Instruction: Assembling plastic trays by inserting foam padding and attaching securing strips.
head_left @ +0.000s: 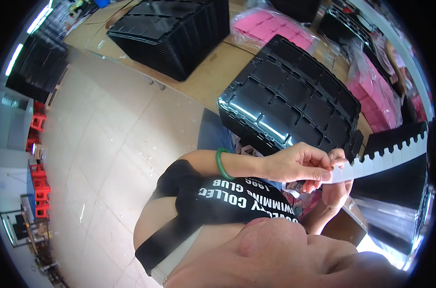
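A long white strip with a row of notches along its upper edge (390,158) runs from my hands out to the right rim. With thumb and bent fingers, my left hand (297,163) pinches the near end of the strip; a green bangle (221,164) circles that wrist. Behind the strip, my right hand (337,193) grips it close to the left fingers, its fingertips showing above the edge. Just beyond both hands sits a stack of black compartmented plastic trays (290,91) on the tan table.
Another black tray stack (175,38) stands farther left on the table (211,72). Pink sheets in clear plastic (273,29) lie behind, with more pink bundles (374,93) at right. Dark stacked trays (395,177) rise beside my right hand. Red stools (41,192) line the far left floor.
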The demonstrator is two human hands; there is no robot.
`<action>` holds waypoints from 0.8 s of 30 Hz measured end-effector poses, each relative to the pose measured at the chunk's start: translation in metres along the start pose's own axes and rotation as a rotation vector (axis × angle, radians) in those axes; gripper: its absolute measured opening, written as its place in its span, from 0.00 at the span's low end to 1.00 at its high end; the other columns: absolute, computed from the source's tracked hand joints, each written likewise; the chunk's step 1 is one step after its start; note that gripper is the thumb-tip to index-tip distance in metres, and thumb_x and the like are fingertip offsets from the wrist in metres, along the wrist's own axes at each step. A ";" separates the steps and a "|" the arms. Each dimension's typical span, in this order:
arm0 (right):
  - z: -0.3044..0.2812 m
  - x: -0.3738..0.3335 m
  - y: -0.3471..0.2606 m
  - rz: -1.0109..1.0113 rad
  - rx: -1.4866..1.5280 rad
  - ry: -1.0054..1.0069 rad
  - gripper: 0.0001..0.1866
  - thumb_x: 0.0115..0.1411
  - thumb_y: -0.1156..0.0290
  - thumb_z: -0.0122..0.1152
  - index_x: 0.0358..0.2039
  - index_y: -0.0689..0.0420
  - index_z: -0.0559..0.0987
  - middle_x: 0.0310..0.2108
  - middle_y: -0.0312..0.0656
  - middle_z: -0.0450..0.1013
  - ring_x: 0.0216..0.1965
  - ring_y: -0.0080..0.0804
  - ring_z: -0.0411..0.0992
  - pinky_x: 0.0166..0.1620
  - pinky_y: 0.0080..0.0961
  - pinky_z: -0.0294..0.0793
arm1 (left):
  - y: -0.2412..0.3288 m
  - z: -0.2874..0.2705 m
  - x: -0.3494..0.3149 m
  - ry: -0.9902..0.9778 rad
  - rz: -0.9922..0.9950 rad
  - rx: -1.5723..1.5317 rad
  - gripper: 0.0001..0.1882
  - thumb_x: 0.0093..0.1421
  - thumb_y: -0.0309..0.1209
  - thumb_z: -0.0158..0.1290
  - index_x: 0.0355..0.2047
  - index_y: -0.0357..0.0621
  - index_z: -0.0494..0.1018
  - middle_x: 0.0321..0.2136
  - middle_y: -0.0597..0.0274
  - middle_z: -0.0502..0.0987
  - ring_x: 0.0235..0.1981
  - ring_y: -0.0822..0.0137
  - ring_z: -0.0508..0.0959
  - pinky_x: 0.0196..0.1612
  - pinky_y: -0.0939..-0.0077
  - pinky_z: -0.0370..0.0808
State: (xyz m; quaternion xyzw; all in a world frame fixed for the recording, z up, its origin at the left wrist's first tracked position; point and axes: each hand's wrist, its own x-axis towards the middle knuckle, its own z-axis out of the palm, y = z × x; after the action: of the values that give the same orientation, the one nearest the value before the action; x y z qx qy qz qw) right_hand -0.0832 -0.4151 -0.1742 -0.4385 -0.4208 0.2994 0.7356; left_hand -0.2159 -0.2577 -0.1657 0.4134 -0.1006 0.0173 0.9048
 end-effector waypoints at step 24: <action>-0.005 0.008 -0.038 0.258 -1.390 0.073 0.05 0.56 0.72 0.68 0.33 0.58 0.85 0.31 0.36 0.76 0.34 0.27 0.72 0.34 0.23 0.69 | -0.023 0.006 -0.027 -0.260 -0.129 0.068 0.04 0.65 0.24 0.58 0.37 0.35 0.76 0.29 0.61 0.79 0.25 0.79 0.80 0.27 0.86 0.75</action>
State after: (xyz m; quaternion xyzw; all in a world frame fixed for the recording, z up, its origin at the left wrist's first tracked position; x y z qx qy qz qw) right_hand -0.0724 -0.4270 -0.1387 -0.8627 -0.4342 0.0314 0.2574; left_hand -0.2407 -0.2758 -0.1848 0.4481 -0.1894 -0.0913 0.8689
